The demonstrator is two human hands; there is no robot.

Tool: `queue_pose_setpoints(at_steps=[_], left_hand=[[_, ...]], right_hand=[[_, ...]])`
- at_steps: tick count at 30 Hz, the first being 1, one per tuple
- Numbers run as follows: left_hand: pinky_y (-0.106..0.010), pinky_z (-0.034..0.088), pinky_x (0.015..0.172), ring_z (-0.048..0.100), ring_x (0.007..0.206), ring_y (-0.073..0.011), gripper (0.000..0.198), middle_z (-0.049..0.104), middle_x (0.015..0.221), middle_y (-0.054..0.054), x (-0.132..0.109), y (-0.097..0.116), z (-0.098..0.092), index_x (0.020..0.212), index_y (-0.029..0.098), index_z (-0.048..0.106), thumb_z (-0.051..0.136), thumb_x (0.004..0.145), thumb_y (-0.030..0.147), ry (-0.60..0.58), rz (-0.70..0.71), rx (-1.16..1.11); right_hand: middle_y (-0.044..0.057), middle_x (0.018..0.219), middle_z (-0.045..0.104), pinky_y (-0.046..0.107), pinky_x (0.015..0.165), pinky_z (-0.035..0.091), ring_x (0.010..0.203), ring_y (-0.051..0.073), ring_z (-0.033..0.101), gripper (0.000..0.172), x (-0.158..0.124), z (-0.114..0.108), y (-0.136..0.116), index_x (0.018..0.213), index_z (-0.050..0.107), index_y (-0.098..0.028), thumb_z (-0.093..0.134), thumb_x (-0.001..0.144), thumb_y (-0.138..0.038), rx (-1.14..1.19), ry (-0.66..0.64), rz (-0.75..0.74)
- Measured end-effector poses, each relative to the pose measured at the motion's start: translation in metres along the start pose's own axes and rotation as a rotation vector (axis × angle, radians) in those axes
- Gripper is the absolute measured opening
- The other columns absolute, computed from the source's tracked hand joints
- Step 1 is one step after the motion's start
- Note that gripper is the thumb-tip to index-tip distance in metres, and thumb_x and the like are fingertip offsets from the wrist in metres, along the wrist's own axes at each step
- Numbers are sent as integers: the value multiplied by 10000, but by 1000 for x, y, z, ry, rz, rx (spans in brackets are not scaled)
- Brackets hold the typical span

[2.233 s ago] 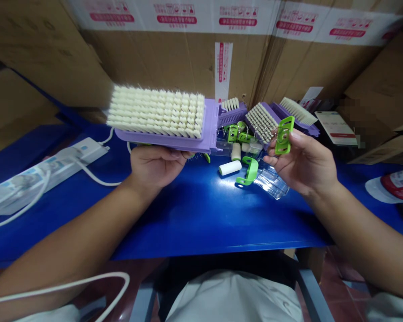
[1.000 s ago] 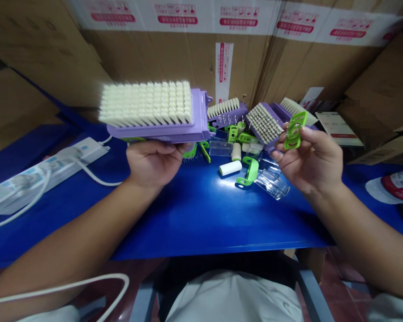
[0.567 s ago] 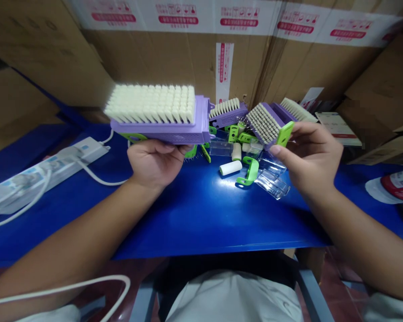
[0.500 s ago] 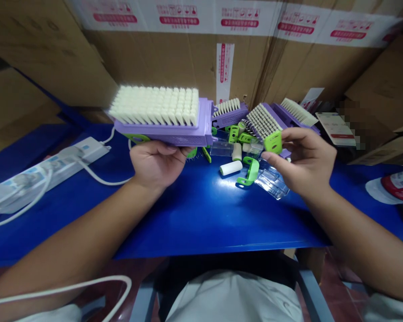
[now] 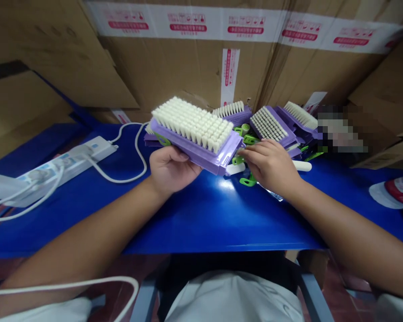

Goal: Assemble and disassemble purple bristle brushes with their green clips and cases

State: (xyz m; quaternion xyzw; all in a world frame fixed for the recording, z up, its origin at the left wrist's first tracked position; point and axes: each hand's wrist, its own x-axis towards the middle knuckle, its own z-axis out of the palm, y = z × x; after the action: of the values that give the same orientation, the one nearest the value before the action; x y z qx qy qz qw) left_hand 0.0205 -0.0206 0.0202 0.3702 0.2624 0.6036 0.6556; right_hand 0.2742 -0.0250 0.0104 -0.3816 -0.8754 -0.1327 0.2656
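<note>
My left hand point(image 5: 173, 172) grips a purple brush point(image 5: 201, 150) from below, its pale bristles facing up and its right end tilted down. On the brush's left end sits a green end piece point(image 5: 162, 139). My right hand point(image 5: 272, 165) pinches a small green plastic end piece point(image 5: 237, 159) close against the brush's right end; fingers partly cover it, and I cannot tell whether it is fitted on. Beneath the brush lies a white cylinder point(image 5: 235, 169). Another green bracket point(image 5: 247, 180) rests on the blue table below my right fingers.
More purple brushes point(image 5: 268, 123) lie at the back against the cardboard boxes point(image 5: 188, 67). A white power strip point(image 5: 63, 167) with cords stands on the left. At the far right is a bottle with a red label point(image 5: 401, 190). The blue table's point(image 5: 201, 219) front edge is near me.
The brush in my left hand has moved right and turned, its right end now lower and nearer me. My right hand has brought the green end piece left to the brush's end.
</note>
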Motion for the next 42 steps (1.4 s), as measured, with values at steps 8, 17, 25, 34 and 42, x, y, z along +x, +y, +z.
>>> queue_pose_setpoints(at_steps=[8, 17, 25, 34, 42], left_hand=[[-478, 642, 962, 776, 1046, -305, 443, 811, 999, -18, 0, -8, -3, 1139, 259, 681, 644, 699, 285, -155, -164, -55], [-420, 628, 796, 775, 877, -317, 449, 805, 927, -90, -6, -7, -6, 1062, 186, 728, 715, 771, 528, -456, -503, 46], [-227, 523, 631, 670, 688, -142, 545, 742, 880, -43, -6, -5, -3, 1106, 136, 685, 835, 715, 485, -521, -619, 290], [-430, 569, 956, 692, 1104, -306, 833, 683, 1255, -108, -6, 11, -6, 1348, 178, 581, 871, 625, 473, -644, 111, 1293], [-462, 611, 939, 714, 1105, -366, 670, 714, 1246, -210, -22, 9, -1, 1298, 56, 561, 718, 706, 327, -687, 810, 1875]], right_hand=[[107, 1078, 802, 545, 1002, 510, 994, 308, 713, 258, -7, -20, 2, 1189, 709, -218, 617, 949, -194, 83, 127, 12], [50, 1095, 767, 400, 891, 580, 975, 227, 721, 259, 5, -47, -11, 1177, 719, -277, 736, 921, -308, 678, 265, 286], [70, 1077, 731, 374, 872, 569, 998, 221, 700, 449, 26, -34, -31, 1164, 686, -195, 667, 927, -576, 1150, -187, 561], [133, 1371, 635, 478, 1050, 548, 1211, 289, 660, 735, -5, -15, -24, 1396, 535, -214, 864, 761, -378, 958, -156, 256], [226, 1446, 591, 525, 1055, 591, 1328, 349, 614, 818, -12, -4, -35, 1565, 335, -150, 743, 869, -289, 429, -22, -117]])
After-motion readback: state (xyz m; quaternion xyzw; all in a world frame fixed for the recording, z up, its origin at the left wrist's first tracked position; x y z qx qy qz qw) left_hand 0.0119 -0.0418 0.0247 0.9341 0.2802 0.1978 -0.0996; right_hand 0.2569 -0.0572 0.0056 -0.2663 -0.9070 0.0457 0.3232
